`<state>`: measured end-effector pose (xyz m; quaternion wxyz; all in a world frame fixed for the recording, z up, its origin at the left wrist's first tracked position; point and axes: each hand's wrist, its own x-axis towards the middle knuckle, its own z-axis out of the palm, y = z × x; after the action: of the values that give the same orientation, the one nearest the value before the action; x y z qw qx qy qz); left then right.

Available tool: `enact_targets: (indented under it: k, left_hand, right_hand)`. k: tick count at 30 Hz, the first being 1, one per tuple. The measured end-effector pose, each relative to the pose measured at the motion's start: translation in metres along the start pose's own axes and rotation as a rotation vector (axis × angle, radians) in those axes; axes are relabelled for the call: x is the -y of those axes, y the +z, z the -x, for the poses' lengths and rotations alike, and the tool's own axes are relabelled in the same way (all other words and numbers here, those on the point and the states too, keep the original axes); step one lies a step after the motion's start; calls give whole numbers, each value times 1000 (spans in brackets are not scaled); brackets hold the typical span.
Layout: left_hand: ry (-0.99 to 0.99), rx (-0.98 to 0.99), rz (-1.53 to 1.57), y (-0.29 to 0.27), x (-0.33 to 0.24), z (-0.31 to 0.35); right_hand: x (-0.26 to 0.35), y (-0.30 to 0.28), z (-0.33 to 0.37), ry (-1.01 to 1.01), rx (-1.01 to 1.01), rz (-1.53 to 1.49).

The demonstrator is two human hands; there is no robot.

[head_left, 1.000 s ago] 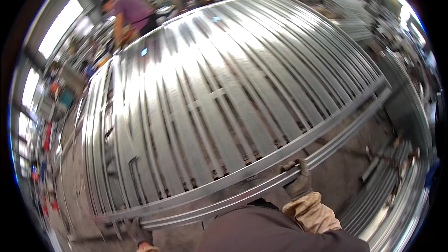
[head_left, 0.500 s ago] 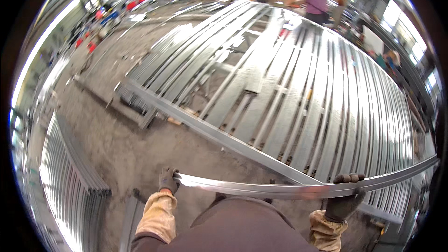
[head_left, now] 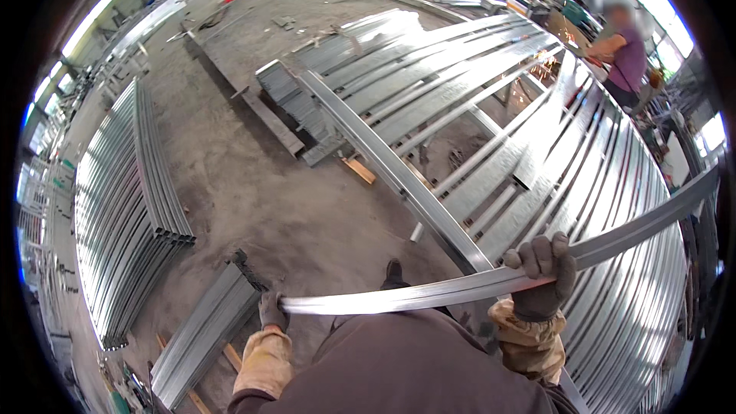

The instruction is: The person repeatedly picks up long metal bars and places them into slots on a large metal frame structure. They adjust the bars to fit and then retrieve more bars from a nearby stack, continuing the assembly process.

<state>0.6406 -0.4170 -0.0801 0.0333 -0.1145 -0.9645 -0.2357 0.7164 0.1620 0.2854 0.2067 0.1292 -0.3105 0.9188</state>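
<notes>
A long silvery metal profile (head_left: 414,295) stretches across in front of my body and runs out to the right edge. My left hand (head_left: 274,311), in a dark grey glove, is closed on its left end. Farther along, my right hand (head_left: 543,276), gloved alike, grips it from below with the fingers curled over its top. Beyond the profile lies a large rack of parallel metal strips (head_left: 491,203), bordered on the near side by a metal rail (head_left: 391,172). Just left of my left hand is a stack of grey metal profiles (head_left: 207,330).
A bigger bundle of metal tubes (head_left: 142,222) lies on the floor at left. A steel beam (head_left: 245,100) and a short wooden block (head_left: 358,170) lie near the rack's left corner. At the far right a person (head_left: 621,54) in a purple shirt works amid flying sparks (head_left: 546,65).
My view has turned left, so the rack now sits farther right and both floor stacks show more fully. Both hands keep hold of the profile, whose left end has come near the small stack.
</notes>
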Motion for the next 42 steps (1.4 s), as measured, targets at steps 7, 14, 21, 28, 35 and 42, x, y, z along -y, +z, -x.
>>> enact_targets:
  k: [7,14,21,28,35,42]
  left_hand:
    - [-387,17,-192,-86,30,17]
    - [-803,40,-321,-164,57,79]
    - [-935,14,-131,-172,122,132]
    - [-971,126,-128,-219,272,33]
    - [-922,222,-270,-296,368,-62]
    - [-783,327,-483,-321,427,-164]
  right_hand:
    - [-134,-28,-134,228,-232,-236]
    - [-300,-34,-220,645,-421,-276]
    - [-475,0,-259,875,-432,-258]
    - [-613,87,-324,840,-427,-228]
    - [-717,131,-394,842,-462,-281]
    - [-829,94,-485,898,-631,-285]
